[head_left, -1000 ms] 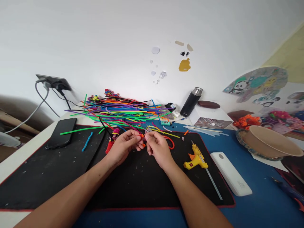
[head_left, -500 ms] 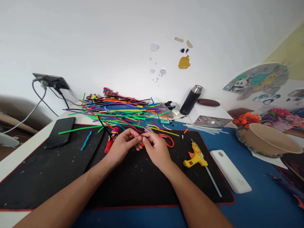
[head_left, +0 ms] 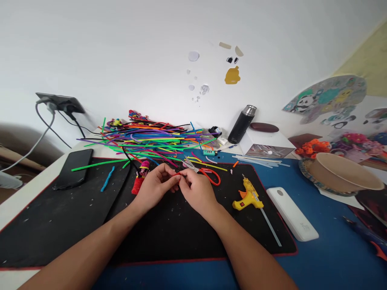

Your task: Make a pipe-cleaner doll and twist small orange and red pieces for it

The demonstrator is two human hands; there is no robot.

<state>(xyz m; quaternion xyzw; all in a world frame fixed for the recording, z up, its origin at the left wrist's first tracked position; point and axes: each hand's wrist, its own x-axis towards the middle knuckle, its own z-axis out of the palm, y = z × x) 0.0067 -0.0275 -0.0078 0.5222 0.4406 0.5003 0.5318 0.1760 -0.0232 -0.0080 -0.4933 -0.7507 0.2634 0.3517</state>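
Observation:
Both my hands meet above the black mat (head_left: 169,233), pinching a small red pipe cleaner (head_left: 178,173) between their fingertips. My left hand (head_left: 157,183) is closed on its left part; my right hand (head_left: 196,187) grips it from the right. Most of the red piece is covered by the fingers. Just left of my left hand lies a small doll-like figure of red, pink and yellow pipe cleaner (head_left: 140,177). Beyond my right hand are scissors with red handles (head_left: 211,177), lying partly open. A twisted blue pipe cleaner (head_left: 107,179) rests farther left.
A heap of coloured pipe cleaners (head_left: 157,139) spreads along the wall. To the right lie a yellow glue gun (head_left: 249,196) and a white power bank (head_left: 292,213). A black phone (head_left: 74,169) lies left. A black flask (head_left: 242,125) and a bowl (head_left: 347,173) stand farther back.
My fingers have shifted slightly around the red pipe cleaner, and less of it shows below them. The whole view has moved a little; the other things stay in place.

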